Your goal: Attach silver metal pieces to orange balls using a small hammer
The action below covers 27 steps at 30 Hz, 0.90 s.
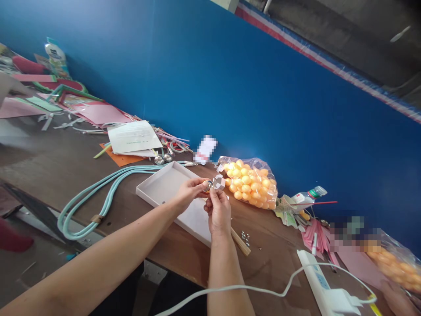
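Observation:
Above a shallow white tray (154,186), my two hands meet at their fingertips. My left hand (192,191) is closed, pinching a small shiny silver ball (208,186) between thumb and fingers. My right hand (219,213) is closed too, its thumb and forefinger pressed together against the ball's lower right side; whatever it grips is too small to make out. Just beyond the right fingertips shows a clear faceted piece (219,181), and I cannot tell whether it is held. Two similar silver balls (163,158) lie behind the tray.
A bag of orange balls (251,182) leans by the blue wall (197,79). Pale blue cords (108,193) loop at left. Small metal pieces (245,238) and a wooden stick (241,243) lie right of the tray. A white cable (256,287) from a power strip (314,276) crosses my right forearm.

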Available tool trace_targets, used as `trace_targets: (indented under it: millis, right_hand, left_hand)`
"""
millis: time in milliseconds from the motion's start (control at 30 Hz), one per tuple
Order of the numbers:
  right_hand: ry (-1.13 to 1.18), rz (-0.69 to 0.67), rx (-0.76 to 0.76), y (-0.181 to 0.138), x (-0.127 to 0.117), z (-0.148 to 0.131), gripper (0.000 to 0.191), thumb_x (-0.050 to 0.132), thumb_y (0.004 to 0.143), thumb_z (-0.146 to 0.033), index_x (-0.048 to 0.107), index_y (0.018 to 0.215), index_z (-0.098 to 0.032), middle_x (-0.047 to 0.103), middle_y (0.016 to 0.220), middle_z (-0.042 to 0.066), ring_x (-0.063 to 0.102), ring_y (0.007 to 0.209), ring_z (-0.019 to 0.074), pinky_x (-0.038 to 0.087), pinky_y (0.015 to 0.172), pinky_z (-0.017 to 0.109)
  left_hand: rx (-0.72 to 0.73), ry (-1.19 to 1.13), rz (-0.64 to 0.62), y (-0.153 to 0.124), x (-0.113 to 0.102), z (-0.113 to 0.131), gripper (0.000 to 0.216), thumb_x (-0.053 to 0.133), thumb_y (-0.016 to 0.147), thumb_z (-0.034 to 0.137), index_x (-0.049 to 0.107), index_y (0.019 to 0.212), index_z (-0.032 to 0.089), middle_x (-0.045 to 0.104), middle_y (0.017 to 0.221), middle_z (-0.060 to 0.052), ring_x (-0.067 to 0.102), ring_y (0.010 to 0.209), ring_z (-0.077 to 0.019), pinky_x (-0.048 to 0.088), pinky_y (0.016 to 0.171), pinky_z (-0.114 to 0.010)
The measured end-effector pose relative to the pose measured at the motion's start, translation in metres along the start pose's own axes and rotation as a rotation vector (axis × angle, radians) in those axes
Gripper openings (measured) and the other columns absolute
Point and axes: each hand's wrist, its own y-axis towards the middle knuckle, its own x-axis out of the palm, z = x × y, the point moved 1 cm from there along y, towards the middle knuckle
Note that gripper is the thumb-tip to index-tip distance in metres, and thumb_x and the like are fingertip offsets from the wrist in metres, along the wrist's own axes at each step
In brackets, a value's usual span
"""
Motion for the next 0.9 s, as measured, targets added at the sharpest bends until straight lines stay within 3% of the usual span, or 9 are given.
trace_targets:
  millis: [267, 500, 900]
  right_hand:
    - [-0.175, 0.048, -0.087, 0.0005, -0.0023, 0.0002, 0.034, 0.072, 0.071, -0.044, 0.049, 0.074, -0.019, 0.046, 0.05, -0.01, 0.039, 0.043, 0.0047, 0.029, 0.039, 0.017]
    - [-0.18, 0.024, -0.106, 0.003, -0.0043, 0.0044, 0.032, 0.07, 0.073, -0.043, 0.048, 0.076, -0.02, 0.045, 0.047, -0.01, 0.037, 0.041, 0.0051, 0.027, 0.038, 0.017]
    - [-0.179, 0.007, -0.145, -0.0029, 0.0009, -0.0005, 0.032, 0.067, 0.076, -0.045, 0.05, 0.079, -0.019, 0.046, 0.056, -0.009, 0.038, 0.044, 0.0044, 0.03, 0.041, 0.018]
  left_hand:
    - [0.03, 0.049, 0.014, -0.001, 0.0011, -0.0008, 0.044, 0.08, 0.061, 0.04, 0.069, 0.093, 0.01, 0.068, 0.086, -0.008, 0.064, 0.072, -0.0177, 0.053, 0.072, -0.034]
    - [0.064, 0.116, 0.039, -0.0045, 0.005, 0.0037, 0.04, 0.078, 0.064, 0.039, 0.07, 0.092, 0.011, 0.068, 0.085, -0.007, 0.063, 0.072, -0.0161, 0.053, 0.07, -0.031]
    - [0.022, 0.014, 0.053, -0.0018, 0.0033, 0.0017, 0.041, 0.078, 0.064, 0.038, 0.069, 0.093, 0.011, 0.068, 0.088, -0.008, 0.063, 0.071, -0.0156, 0.052, 0.07, -0.031]
